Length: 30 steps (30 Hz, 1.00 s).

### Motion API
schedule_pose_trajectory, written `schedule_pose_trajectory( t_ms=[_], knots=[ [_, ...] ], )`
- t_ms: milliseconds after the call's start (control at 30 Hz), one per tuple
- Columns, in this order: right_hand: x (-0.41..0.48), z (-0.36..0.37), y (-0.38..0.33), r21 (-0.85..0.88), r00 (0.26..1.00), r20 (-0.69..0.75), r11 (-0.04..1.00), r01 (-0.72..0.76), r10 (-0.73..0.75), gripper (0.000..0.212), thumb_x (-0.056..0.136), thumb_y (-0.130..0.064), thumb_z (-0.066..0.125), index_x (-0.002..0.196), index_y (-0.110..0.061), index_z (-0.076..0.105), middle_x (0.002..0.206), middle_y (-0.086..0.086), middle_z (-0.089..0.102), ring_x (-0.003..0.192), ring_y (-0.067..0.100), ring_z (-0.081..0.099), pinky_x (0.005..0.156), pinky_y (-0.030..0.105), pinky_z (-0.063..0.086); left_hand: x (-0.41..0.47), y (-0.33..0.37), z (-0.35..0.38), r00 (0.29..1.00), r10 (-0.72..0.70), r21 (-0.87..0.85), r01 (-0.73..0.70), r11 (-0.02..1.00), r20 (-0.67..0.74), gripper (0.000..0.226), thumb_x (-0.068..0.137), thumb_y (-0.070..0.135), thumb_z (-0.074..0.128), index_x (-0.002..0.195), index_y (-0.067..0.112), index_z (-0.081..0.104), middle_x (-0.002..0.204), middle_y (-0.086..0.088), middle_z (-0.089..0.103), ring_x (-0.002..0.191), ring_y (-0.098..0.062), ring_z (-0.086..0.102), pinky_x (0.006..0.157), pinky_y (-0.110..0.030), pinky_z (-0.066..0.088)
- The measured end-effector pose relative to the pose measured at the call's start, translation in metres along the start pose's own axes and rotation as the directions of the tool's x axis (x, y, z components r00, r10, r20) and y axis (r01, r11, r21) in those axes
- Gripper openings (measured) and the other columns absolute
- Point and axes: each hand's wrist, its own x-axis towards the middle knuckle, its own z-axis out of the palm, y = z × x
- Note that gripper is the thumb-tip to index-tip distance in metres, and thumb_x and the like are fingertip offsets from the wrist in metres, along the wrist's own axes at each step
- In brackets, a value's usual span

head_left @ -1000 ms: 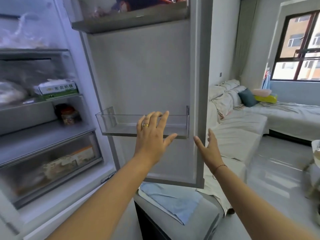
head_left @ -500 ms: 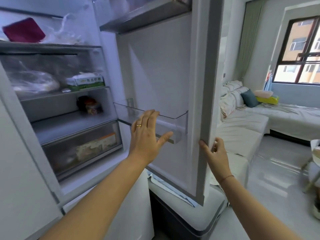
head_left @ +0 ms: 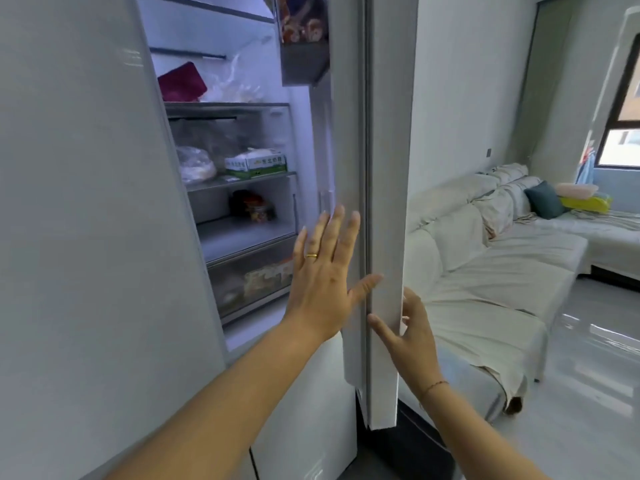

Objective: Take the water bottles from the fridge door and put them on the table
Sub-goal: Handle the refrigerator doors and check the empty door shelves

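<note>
White fridge door (head_left: pixel 384 202), edge-on between two hands
Left hand (head_left: pixel 322 282) spread flat against its inner side, fingers (head_left: pixel 341 233) straight; right hand (head_left: pixel 412 337) pinches the outer edge — thumb in front, the rest behind. Beyond, a green-and-white carton (head_left: pixel 256 163) on a lit shelf (head_left: pixel 207 186).

Cream sofa (head_left: pixel 502 271) with teal cushion (head_left: pixel 543 200); green-white carton (head_left: pixel 256 164) on shelf (head_left: pixel 207 184)
</note>
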Motion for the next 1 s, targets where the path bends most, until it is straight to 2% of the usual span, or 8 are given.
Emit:
schedule_pose_trajectory(
  t_ms=[100, 267, 367, 467, 633, 733, 867, 1000],
  knots=[
    [0.001, 0.033, -0.013, -0.065, 0.994, 0.102, 0.997, 0.032, -0.025, 0.088, 0.067, -0.057, 0.072, 0.141, -0.030, 0.032, 0.128, -0.006, 0.047, 0.115, 0.013, 0.050, 0.099, 0.039, 0.045, -0.005, -0.017, -0.012, 1.000, -0.012, 0.041, 0.012, 0.999, 0.001, 0.078, 0.090, 0.067, 0.020, 0.151, 0.022, 0.002, 0.160, -0.008, 0.000, 0.147, -0.021, -0.002, 0.118, -0.046, 0.002],
    [0.014, 0.097, -0.030, -0.093, 0.962, 0.234, 0.982, 0.164, -0.139, 0.101, 0.069, -0.063, 0.066, 0.149, -0.029, 0.015, 0.155, -0.004, 0.023, 0.144, 0.013, 0.019, 0.116, 0.041, 0.027, -0.022, -0.072, -0.017, 0.983, -0.176, 0.164, 0.166, 0.972, 0.045, 0.079, 0.088, 0.070, 0.009, 0.150, 0.025, -0.010, 0.159, -0.006, -0.015, 0.146, -0.018, -0.015, 0.118, -0.046, -0.005],
    [0.016, 0.133, -0.039, -0.078, 0.951, 0.260, 0.978, 0.192, -0.166, 0.101, 0.073, -0.057, 0.068, 0.148, -0.034, 0.005, 0.159, -0.003, 0.010, 0.147, 0.013, 0.010, 0.118, 0.037, 0.020, -0.029, -0.109, -0.022, 0.971, -0.236, 0.290, 0.217, 0.932, 0.031, 0.083, 0.089, 0.068, 0.018, 0.151, 0.020, -0.008, 0.160, -0.007, -0.009, 0.146, -0.021, -0.011, 0.117, -0.046, -0.007],
    [0.024, 0.169, -0.041, -0.144, 0.936, 0.261, 0.950, 0.278, -0.234, 0.101, 0.074, -0.064, 0.061, 0.148, -0.038, -0.002, 0.161, -0.001, 0.005, 0.148, 0.015, 0.006, 0.115, 0.035, 0.017, -0.031, -0.143, -0.028, 0.966, -0.257, 0.429, 0.232, 0.873, 0.001, 0.087, 0.087, 0.066, 0.029, 0.152, 0.017, -0.002, 0.161, -0.009, -0.001, 0.146, -0.026, -0.004, 0.116, -0.047, -0.008],
    [0.039, 0.225, -0.047, -0.266, 0.941, 0.262, 0.921, 0.285, -0.216, 0.104, 0.070, -0.065, 0.059, 0.149, -0.033, -0.001, 0.159, 0.007, 0.012, 0.145, 0.026, 0.018, 0.115, 0.048, 0.026, -0.022, -0.187, -0.037, 0.962, -0.271, 0.617, 0.232, 0.752, -0.031, 0.109, 0.077, 0.067, 0.055, 0.152, 0.016, -0.005, 0.159, -0.010, 0.000, 0.147, -0.034, 0.009, 0.115, -0.055, 0.007],
    [0.046, 0.252, -0.049, -0.279, 0.949, 0.254, 0.926, 0.255, -0.185, 0.106, 0.069, -0.063, 0.065, 0.148, -0.033, 0.000, 0.158, 0.010, 0.013, 0.144, 0.031, 0.021, 0.111, 0.056, 0.027, -0.017, -0.207, -0.038, 0.945, -0.324, 0.651, 0.280, 0.705, -0.055, 0.115, 0.075, 0.066, 0.058, 0.149, 0.019, -0.016, 0.159, -0.008, -0.010, 0.148, -0.033, 0.002, 0.116, -0.056, 0.001],
    [0.058, 0.274, -0.043, -0.309, 0.947, 0.276, 0.918, 0.247, -0.162, 0.107, 0.069, -0.067, 0.064, 0.149, -0.033, 0.001, 0.160, 0.008, -0.001, 0.147, 0.030, 0.003, 0.113, 0.060, 0.014, -0.013, -0.223, -0.032, 0.929, -0.370, 0.731, 0.258, 0.632, -0.008, 0.109, 0.079, 0.063, 0.058, 0.151, 0.020, -0.012, 0.160, -0.008, -0.015, 0.147, -0.030, -0.012, 0.113, -0.054, -0.014],
    [0.076, 0.283, -0.029, -0.318, 0.932, 0.342, 0.918, 0.238, -0.123, 0.105, 0.075, -0.065, 0.060, 0.146, -0.039, -0.013, 0.159, 0.006, -0.014, 0.147, 0.029, -0.008, 0.115, 0.059, 0.009, -0.017, -0.244, -0.025, 0.895, -0.445, 0.748, 0.291, 0.597, 0.007, 0.112, 0.079, 0.061, 0.060, 0.148, 0.023, -0.019, 0.155, -0.004, -0.031, 0.144, -0.027, -0.025, 0.112, -0.055, -0.017]
  ],
)
